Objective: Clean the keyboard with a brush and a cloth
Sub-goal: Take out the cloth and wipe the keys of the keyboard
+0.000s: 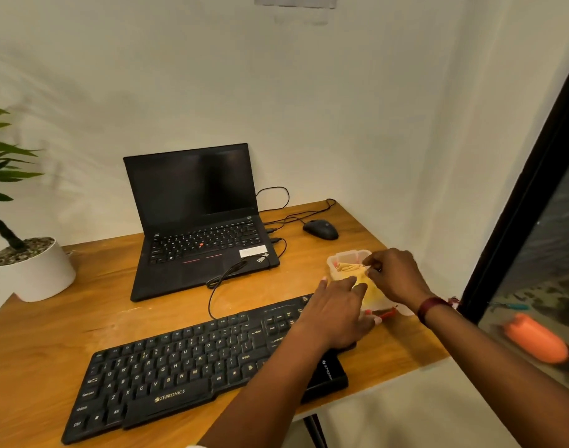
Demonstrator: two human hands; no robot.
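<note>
A black Zebronics keyboard (166, 367) lies slanted along the front of the wooden desk (50, 334). Off its right end stands a clear plastic container (341, 258) with a yellow cloth (372, 294) in it. My left hand (335, 315) reaches over the keyboard's right end, its fingers spread fairly straight against the container's near side. My right hand (394, 274) hovers over the container, fingertips pinching the cloth near the rim. A small red piece (388, 315) pokes out by the container's base; I cannot tell what it is.
An open black laptop (196, 221) sits behind the keyboard, cables trailing to its right. A black mouse (320, 229) is at the back right, a potted plant (34, 270) at the left edge. A flat black box (328, 376) lies under the keyboard's right end. A dark window frame (519, 221) stands at the right.
</note>
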